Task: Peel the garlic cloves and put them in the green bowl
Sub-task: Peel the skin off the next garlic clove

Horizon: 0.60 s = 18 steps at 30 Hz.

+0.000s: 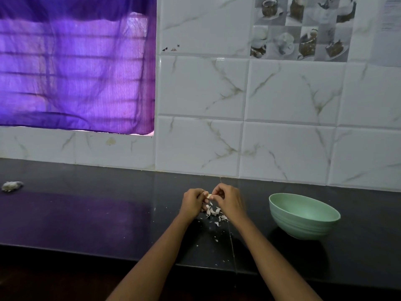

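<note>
Right then, the garlic clove [209, 195] sat pinched between my two hands, held up just above the counter [86, 213] in the middle of the view. My left hand [192, 202] had its fingers curled round the clove from the left, and my right hand [227, 199] had its fingertips closed on the clove's other side, apparently picking at the skin. How much skin was left on it I could not tell; the clove was too small in the view.

Directly under my hands lay a scatter of garlic peels [213, 211], with finer flakes trailing toward the near edge of the counter. Whether unpeeled cloves lay among them I could not make out.

The green bowl [303, 216] stood to the right, apart from my hands, tilted slightly toward me. I could not see anything inside it from this angle.

Further off, a pale clump [12, 186] rested on the counter's far left, well apart from everything; perhaps more garlic or waste, I could not say. Behind stood the tiled wall [282, 94] and the purple curtain [76, 72].

The risks, as I judged them: the clove was small and likely slick, so a hard pull could flick it down among the peels, where it would be hard to pick out. Loose skin clinging to my fingers could also ride into the bowl with the clove.
</note>
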Motion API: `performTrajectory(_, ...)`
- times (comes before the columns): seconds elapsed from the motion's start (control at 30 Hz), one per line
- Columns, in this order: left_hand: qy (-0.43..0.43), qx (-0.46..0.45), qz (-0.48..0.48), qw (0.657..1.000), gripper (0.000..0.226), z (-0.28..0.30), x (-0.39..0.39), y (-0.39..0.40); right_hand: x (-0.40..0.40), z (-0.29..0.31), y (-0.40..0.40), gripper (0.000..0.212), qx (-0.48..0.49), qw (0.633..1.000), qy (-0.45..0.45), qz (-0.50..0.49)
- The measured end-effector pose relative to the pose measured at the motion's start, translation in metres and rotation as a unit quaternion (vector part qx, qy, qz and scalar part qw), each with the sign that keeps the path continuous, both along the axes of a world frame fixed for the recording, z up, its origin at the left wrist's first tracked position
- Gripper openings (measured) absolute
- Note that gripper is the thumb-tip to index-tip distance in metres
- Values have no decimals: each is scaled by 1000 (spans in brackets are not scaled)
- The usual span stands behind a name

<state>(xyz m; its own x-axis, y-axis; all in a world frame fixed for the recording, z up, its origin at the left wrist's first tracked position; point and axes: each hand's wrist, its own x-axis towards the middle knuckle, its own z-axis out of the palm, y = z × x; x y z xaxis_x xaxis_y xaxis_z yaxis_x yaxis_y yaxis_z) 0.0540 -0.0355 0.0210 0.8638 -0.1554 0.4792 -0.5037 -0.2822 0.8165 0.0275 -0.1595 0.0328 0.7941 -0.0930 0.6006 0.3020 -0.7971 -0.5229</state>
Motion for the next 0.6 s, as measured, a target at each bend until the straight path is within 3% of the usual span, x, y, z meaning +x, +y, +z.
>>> performTrajectory(0.4,-32,18,-4,999,26,-3,2,0,-2,1,0,14,-25,998,59,-16)
performTrajectory(0.6,-21,-24,0,999,26,-5,5,-1,-4,2,3,15,-27,999,43,-6)
